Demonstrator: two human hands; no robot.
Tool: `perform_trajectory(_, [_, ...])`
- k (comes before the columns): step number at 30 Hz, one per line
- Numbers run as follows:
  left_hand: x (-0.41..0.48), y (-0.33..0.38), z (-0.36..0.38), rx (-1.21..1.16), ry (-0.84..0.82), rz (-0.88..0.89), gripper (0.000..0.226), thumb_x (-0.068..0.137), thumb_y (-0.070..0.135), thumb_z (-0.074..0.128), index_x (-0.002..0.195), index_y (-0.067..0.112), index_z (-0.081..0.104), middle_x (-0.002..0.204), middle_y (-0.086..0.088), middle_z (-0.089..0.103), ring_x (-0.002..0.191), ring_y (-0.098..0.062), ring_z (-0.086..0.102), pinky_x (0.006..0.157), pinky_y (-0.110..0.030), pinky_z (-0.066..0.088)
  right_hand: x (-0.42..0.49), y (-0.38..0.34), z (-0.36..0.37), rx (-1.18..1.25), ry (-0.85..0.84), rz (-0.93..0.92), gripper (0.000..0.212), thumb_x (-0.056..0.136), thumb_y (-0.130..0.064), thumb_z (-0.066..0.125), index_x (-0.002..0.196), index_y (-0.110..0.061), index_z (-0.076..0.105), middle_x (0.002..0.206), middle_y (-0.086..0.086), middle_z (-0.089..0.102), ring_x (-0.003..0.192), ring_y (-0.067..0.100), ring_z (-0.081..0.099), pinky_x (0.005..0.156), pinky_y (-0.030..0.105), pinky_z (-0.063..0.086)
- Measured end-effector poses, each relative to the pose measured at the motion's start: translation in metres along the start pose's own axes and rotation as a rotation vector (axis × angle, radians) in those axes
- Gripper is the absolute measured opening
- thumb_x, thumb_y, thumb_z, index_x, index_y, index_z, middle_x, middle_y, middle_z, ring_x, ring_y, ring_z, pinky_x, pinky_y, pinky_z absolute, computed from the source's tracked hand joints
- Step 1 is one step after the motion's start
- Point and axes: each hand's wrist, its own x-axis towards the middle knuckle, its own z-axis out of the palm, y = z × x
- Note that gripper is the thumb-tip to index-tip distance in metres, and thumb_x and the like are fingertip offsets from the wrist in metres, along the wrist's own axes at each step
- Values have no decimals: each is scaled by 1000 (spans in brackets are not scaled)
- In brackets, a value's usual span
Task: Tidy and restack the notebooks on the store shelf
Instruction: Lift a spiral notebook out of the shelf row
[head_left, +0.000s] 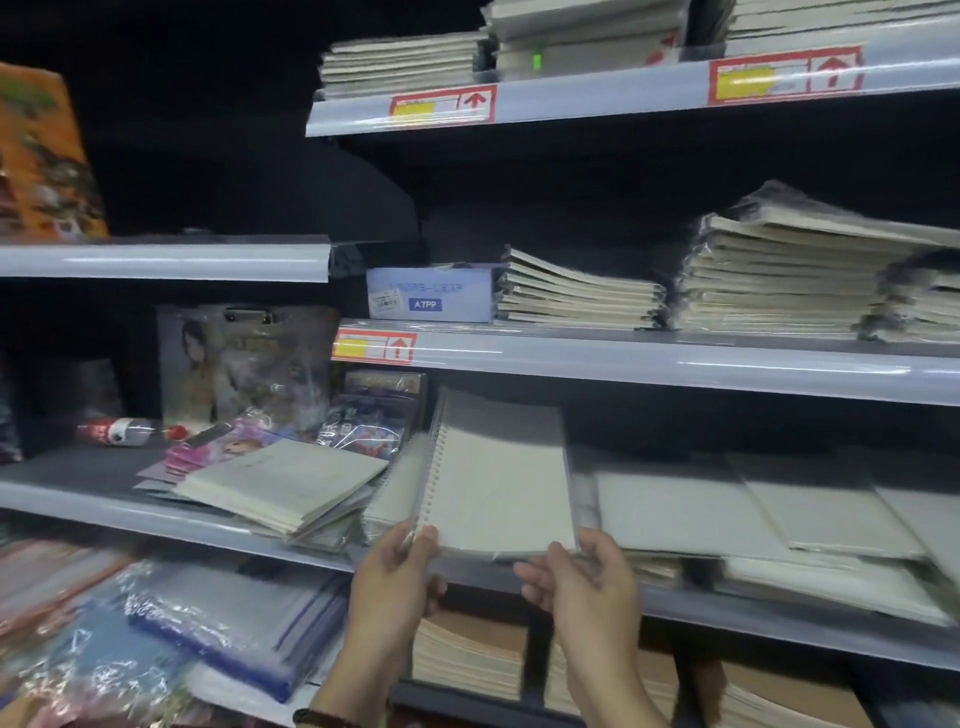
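Both hands grip spiral notebook (498, 478) near edge | left hand (395, 587) | right hand (582, 587)

We stand in a stationery shop: tiered grey shelves (675, 364) carry red-and-yellow price tags (375, 347) on their front rails, and plastic-wrapped notebooks (779, 280) lie in many identical stacks.

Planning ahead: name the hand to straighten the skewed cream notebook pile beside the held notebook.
Left, probably. The left hand grips the white spiral-bound notebook at its binding corner, nearest the skewed cream notebook pile; the right hand holds the opposite corner and would have to cross.
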Motion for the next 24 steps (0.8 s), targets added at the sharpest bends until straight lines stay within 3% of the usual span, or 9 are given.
perform_trajectory(5, [40,1,-33,85,62,48,13,101,20,69,110,11,73,71,3,71,53,-16,57,46,-26,39,8,22,46,-79,-21,-14,20,104,-7,62,121,-17,57,74,3,80,71,15,80,64,29,64])
perform_trajectory(8, [62,8,-47,238,77,137,17,101,24,68,92,12,77,65,7,71,58,-17,59,57,-31,43,18,26,66,-97,-37,6,25,104,-6,62,125,-18,57,82,4,80,71,15,80,63,30,65])
perform_trajectory(11, [79,9,-58,423,114,210,23,102,28,66,82,16,71,64,7,69,64,-17,63,62,-32,47,24,31,79,-161,-88,50,43,104,-10,63,145,-8,53,85,6,80,68,16,80,60,31,65])
perform_trajectory(15, [88,-3,-62,494,151,263,20,103,28,64,90,15,71,66,4,68,64,-20,63,59,-33,47,24,38,85,-148,-117,149,56,104,-11,63,156,-7,43,85,10,80,69,22,80,60,34,65])
perform_trajectory(19, [93,-4,-60,519,133,210,27,105,36,58,99,12,70,73,-1,67,73,-26,64,68,-36,49,24,42,85,-195,-122,120,59,101,-8,64,156,-4,43,85,7,80,73,21,81,63,31,64])
perform_trajectory(22, [94,-4,-62,590,132,207,33,106,41,55,109,12,70,75,-2,66,72,-25,63,66,-34,45,22,40,85,-198,-137,121,65,100,-7,65,159,-4,39,80,3,78,77,23,80,68,35,65])
perform_trajectory(24, [91,-1,-62,664,125,214,37,106,42,52,113,10,68,82,-5,70,80,-29,67,69,-35,47,22,37,86,-184,-155,149,70,99,-6,65,161,-5,34,90,5,77,80,26,80,69,38,66])
